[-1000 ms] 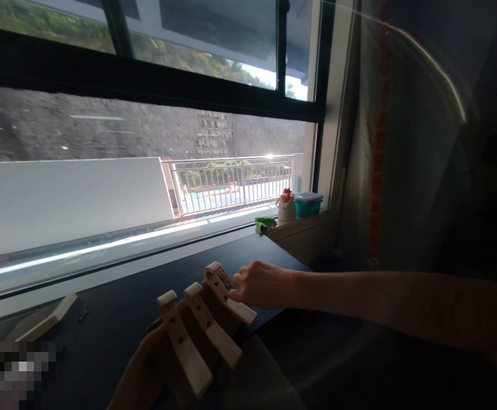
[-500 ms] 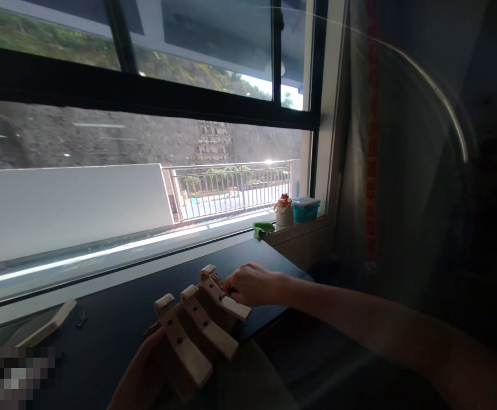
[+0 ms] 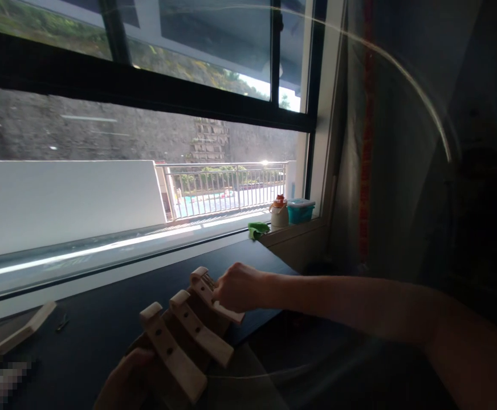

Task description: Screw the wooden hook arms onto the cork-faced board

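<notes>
A wooden rack [image 3: 188, 336] with three pale hook-shaped pegs on a darker base rests tilted on the dark table [image 3: 103, 324]. My left hand [image 3: 124, 381] grips its near lower end from below. My right hand [image 3: 235, 287] is closed in a pinch against the far peg [image 3: 201, 285], on something too small to make out. A dark screw hole shows on each nearer peg.
A loose pale wooden peg [image 3: 20, 330] and a small dark screw [image 3: 62, 323] lie at the table's left. On the window sill stand a green cloth [image 3: 257, 229], a white jar [image 3: 279, 213] and a teal box [image 3: 300, 210]. A dark curtain [image 3: 402, 142] hangs at right.
My right hand has closed tighter onto the far peg and shifted slightly left. The whole view has drifted, the rack sitting a little lower and further left in the picture.
</notes>
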Motion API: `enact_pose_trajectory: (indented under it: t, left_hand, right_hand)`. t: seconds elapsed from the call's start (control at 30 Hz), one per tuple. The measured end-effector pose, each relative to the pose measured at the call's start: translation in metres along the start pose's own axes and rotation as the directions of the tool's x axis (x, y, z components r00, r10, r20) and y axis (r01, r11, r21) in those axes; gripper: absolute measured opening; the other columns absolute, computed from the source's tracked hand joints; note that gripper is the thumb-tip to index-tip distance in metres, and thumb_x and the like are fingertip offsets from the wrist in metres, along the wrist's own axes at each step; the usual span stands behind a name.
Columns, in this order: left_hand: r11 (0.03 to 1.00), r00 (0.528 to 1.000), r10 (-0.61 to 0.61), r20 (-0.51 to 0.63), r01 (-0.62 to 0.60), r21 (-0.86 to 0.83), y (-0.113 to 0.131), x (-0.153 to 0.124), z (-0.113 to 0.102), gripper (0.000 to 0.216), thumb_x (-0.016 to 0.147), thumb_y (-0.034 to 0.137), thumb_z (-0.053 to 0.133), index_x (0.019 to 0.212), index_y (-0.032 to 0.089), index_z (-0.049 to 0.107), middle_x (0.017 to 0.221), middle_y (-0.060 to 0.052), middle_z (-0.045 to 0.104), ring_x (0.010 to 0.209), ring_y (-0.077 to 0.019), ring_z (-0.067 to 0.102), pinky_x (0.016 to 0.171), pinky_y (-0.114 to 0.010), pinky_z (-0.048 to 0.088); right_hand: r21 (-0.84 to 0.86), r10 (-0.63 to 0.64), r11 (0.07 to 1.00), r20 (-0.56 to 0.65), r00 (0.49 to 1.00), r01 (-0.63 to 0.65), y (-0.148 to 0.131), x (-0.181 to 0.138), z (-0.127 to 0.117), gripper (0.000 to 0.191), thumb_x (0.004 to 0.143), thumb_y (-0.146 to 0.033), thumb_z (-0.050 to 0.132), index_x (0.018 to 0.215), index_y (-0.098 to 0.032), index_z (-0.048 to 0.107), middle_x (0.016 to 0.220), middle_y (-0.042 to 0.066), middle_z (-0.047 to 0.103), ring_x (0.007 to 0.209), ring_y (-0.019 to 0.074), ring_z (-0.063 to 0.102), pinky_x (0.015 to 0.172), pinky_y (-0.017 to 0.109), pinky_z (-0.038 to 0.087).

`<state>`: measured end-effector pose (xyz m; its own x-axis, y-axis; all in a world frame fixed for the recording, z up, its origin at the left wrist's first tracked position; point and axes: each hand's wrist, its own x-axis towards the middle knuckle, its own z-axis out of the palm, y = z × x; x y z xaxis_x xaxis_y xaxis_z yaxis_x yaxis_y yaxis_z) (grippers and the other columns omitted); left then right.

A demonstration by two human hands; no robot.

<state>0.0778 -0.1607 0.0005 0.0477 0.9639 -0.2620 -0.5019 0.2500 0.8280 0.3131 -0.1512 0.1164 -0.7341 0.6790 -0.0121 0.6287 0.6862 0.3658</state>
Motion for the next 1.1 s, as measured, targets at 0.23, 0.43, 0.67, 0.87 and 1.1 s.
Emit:
enact_pose_trajectory:
  t: [0.23, 0.43, 0.67, 0.87, 1.1]
  left_hand:
    - [0.996, 0.996, -0.089, 0.011, 0.090, -0.021, -0.003, 0.008, -0.001, 0.019, 0.039, 0.010, 0.073, 0.056, 0.016, 0.066, 0.053, -0.003, 0.069, 0.071, -0.0344, 0.068, 0.063, -0.039, 0.053]
    - [0.997, 0.995, -0.077, 0.058, 0.077, -0.007, -0.002, 0.006, -0.001, 0.018, 0.040, 0.010, 0.074, 0.054, 0.018, 0.066, 0.043, -0.001, 0.063, 0.059, -0.0297, 0.066, 0.052, -0.033, 0.050]
    - [0.997, 0.995, -0.072, 0.075, 0.074, -0.018, -0.002, 0.003, -0.001, 0.029, 0.042, 0.012, 0.075, 0.070, 0.018, 0.071, 0.043, 0.001, 0.062, 0.060, -0.0300, 0.065, 0.055, -0.035, 0.050]
    - [0.998, 0.998, -0.052, 0.032, 0.051, 0.039, -0.003, 0.007, -0.005, 0.017, 0.043, 0.014, 0.075, 0.058, 0.017, 0.067, 0.045, 0.000, 0.064, 0.052, -0.0252, 0.062, 0.053, -0.033, 0.049]
    - [0.999, 1.000, 0.025, -0.002, -0.025, -0.021, -0.004, -0.007, 0.010, 0.016, 0.042, 0.015, 0.076, 0.051, 0.018, 0.064, 0.041, 0.000, 0.062, 0.048, -0.0239, 0.061, 0.044, -0.029, 0.046]
  right_hand:
    - [0.043, 0.202, 0.978, 0.011, 0.979, -0.202, 0.005, -0.001, 0.002, 0.028, 0.087, -0.033, 0.043, 0.099, -0.020, 0.066, 0.084, 0.006, 0.071, 0.074, 0.0197, 0.066, 0.052, 0.026, 0.040]
    - [-0.038, -0.030, 0.999, -0.003, 1.000, 0.030, 0.004, -0.004, -0.004, 0.021, 0.086, -0.010, 0.045, 0.095, -0.015, 0.063, 0.087, 0.010, 0.069, 0.082, 0.0222, 0.065, 0.060, 0.031, 0.042]
    - [-0.005, -0.053, 0.999, 0.059, 0.997, 0.054, 0.001, -0.002, -0.009, 0.020, 0.084, -0.008, 0.046, 0.083, -0.012, 0.065, 0.088, 0.012, 0.069, 0.084, 0.0223, 0.064, 0.059, 0.031, 0.041]
    - [0.128, 0.138, 0.980, 0.109, 0.984, -0.152, 0.011, 0.006, -0.017, 0.025, 0.083, -0.029, 0.047, 0.095, -0.024, 0.068, 0.092, 0.002, 0.071, 0.083, 0.0185, 0.065, 0.057, 0.026, 0.042]
    - [0.140, 0.166, 0.974, 0.081, 0.983, -0.176, 0.005, 0.006, -0.022, 0.045, 0.075, -0.033, 0.055, 0.115, -0.013, 0.056, 0.090, 0.011, 0.070, 0.081, 0.0259, 0.066, 0.057, 0.031, 0.044]
